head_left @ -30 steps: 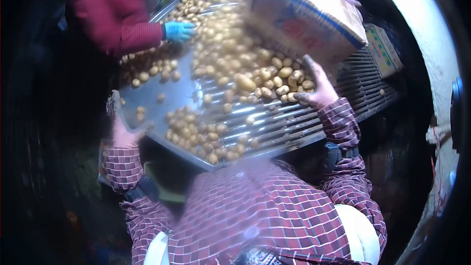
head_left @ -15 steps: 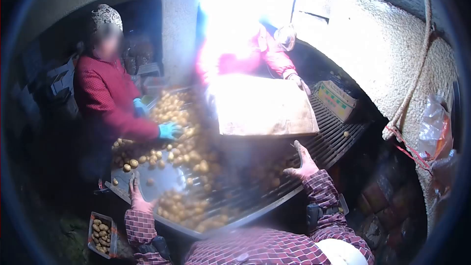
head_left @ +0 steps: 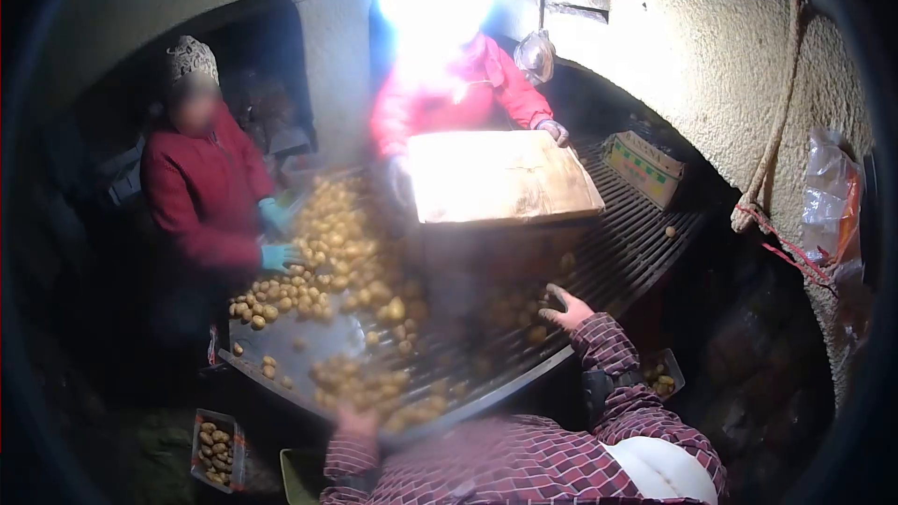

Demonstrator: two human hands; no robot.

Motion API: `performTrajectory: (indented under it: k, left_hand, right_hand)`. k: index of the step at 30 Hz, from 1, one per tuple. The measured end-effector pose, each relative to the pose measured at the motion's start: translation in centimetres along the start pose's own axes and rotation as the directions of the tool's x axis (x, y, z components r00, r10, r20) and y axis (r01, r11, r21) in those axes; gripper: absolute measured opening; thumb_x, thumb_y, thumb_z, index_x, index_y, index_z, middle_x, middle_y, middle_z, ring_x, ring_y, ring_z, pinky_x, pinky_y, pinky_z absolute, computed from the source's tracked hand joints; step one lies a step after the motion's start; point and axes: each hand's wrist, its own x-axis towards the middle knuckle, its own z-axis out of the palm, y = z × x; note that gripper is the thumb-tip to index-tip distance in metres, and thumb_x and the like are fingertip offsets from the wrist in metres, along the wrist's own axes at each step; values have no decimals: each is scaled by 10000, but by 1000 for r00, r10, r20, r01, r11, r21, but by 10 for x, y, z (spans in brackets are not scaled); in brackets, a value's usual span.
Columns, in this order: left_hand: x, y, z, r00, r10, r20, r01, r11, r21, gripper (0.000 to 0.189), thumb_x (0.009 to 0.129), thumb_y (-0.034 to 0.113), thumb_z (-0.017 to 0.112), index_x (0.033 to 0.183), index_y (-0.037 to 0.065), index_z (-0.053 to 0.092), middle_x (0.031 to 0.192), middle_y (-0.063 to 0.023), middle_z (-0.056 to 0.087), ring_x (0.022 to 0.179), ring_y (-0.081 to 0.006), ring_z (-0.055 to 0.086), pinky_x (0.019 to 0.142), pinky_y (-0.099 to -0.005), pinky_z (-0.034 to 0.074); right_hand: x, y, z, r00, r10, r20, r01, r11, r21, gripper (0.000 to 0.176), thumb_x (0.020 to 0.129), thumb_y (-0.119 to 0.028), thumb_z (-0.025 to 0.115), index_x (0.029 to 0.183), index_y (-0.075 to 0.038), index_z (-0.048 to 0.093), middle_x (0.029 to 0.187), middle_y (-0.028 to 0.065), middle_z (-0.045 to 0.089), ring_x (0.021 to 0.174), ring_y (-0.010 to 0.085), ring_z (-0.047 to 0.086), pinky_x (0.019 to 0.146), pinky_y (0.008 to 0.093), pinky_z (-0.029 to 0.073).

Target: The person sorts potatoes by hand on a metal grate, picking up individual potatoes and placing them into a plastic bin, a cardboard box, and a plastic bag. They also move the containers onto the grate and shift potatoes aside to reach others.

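My right hand [head_left: 569, 309] is over the right part of a slatted sorting table [head_left: 636, 257], its thumb and fingers apart and nothing in them. Close by on the slats lie a few potatoes [head_left: 535, 335]. Blurred and partly hidden, my left hand [head_left: 357, 419] is at the near edge of the table, beside a pile of potatoes [head_left: 360, 379]; its fingers do not show clearly. Across from me, a person in a red jacket [head_left: 510, 98] holds a large cardboard box [head_left: 505, 173] above the slats.
On the left, another person [head_left: 210, 187] in teal gloves handles a heap of potatoes [head_left: 332, 224]. A smaller printed carton [head_left: 644, 168] stands at the table's far right. Below the table are a crate of potatoes [head_left: 217, 454] and a green container [head_left: 301, 477]. A rope [head_left: 781, 112] hangs at right.
My left hand has moved right and nearer to my body. My right hand has shifted slightly down. The box appears slightly higher, and the left person's gloved hand has drawn back.
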Motion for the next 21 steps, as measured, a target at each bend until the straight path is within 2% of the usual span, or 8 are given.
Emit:
performTrajectory:
  k: [2,8,12,14,15,19,20,21]
  left_hand:
    - [-12,-5,15,983,182,0,-161,866,473,645,688,191,766,1263,30,520,1307,-242,470,1252,-389,409,1086,-468,311]
    - [-7,-3,30,983,77,-168,46,779,625,651,703,264,746,1268,28,523,1314,-224,472,1276,-375,383,1097,-474,281]
    - [-3,-13,41,956,88,-280,180,578,796,690,729,309,729,1307,10,500,1335,-219,457,1297,-364,368,1109,-470,264]
    - [-8,-13,44,957,132,-257,154,520,840,695,725,309,734,1303,2,501,1336,-216,459,1298,-363,366,1110,-473,261]
    - [-8,-10,45,947,263,-184,11,547,837,690,716,309,736,1291,1,509,1331,-213,466,1285,-369,379,1102,-479,269]
    - [1,-15,55,943,177,-282,179,446,877,736,696,332,744,1303,10,482,1322,-212,486,1236,-388,426,1056,-491,320]
    - [5,-4,48,980,76,-182,108,565,818,718,713,359,732,1290,2,495,1309,-220,500,1211,-396,453,1039,-487,342]
    - [8,-17,52,943,208,-260,153,420,895,699,739,377,714,1282,-8,501,1297,-233,508,1187,-404,474,1026,-474,360]
  right_hand:
    - [15,40,8,998,63,17,-63,998,19,749,817,-314,723,1406,-1,383,1371,162,498,1292,240,450,1077,340,342]
    - [17,104,8,987,160,3,-160,987,-11,473,810,-355,700,1154,-40,626,1103,133,664,1039,234,613,917,352,451]
    - [37,184,-5,978,204,33,-203,979,-7,549,791,-371,707,1194,-14,603,1163,160,643,1105,261,590,962,349,438]
    - [55,240,-5,952,283,-119,-290,956,-41,625,778,-373,720,1255,-2,560,1224,198,604,1158,283,565,999,356,422]
    - [59,252,-5,951,261,-163,-266,964,-6,659,770,-365,729,1278,9,535,1250,215,581,1175,298,553,1011,360,416]
    - [81,259,-25,932,172,-319,-194,980,-38,595,782,-252,711,1295,-20,522,1236,170,602,1157,267,565,988,356,438]
    - [90,271,-26,949,60,-309,-32,995,95,572,790,-216,706,1298,-26,523,1227,162,609,1142,260,573,986,348,439]
    - [102,310,-14,911,-13,-412,13,1000,-1,530,804,-178,693,1288,-36,533,1193,149,627,1102,255,590,973,345,446]
